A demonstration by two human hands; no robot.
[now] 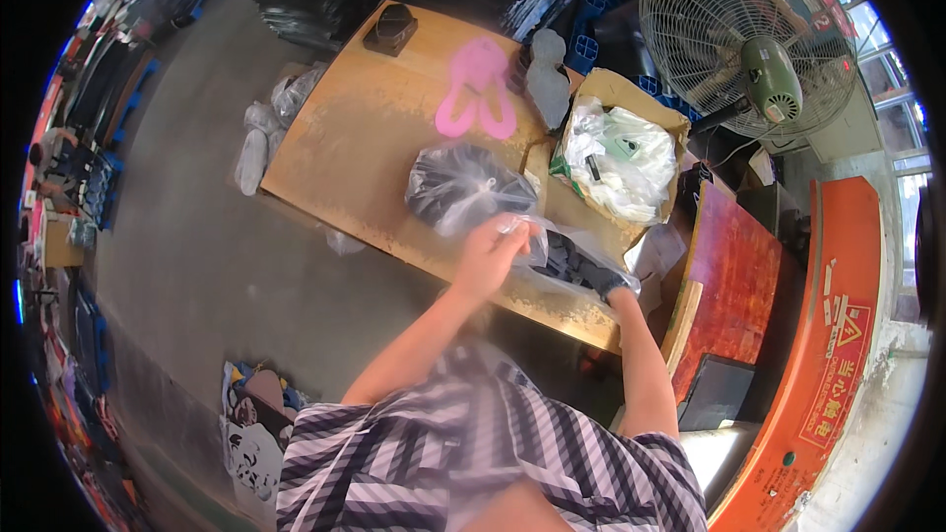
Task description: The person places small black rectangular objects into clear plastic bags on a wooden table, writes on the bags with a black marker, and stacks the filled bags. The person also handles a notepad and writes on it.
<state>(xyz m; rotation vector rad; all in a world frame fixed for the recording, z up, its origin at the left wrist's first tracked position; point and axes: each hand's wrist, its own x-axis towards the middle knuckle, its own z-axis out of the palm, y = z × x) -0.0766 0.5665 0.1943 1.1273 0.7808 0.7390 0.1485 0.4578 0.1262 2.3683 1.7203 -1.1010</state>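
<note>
My left hand [496, 251] is closed, pinching the edge of a clear plastic bag [533, 241] over the table's near edge. A dark glove covers my right hand [603, 278], which reaches into or behind the same clear plastic. Its fingers are hard to tell from the dark pieces [564, 258] beside them. Just beyond my left hand lies a filled clear bag [463, 185] with dark contents. Farther back on the wooden table [345, 138] rest flat pink slipper-shaped pieces [477, 89] and a grey sole-shaped piece [547, 79].
An open cardboard box [674, 118] lined with white plastic stands at the table's right. A large fan [754, 49] rises behind it. A small dark block [391, 28] sits at the far corner. Wrapped bundles [254, 153] lie left of the table; an orange panel [838, 315] stands right.
</note>
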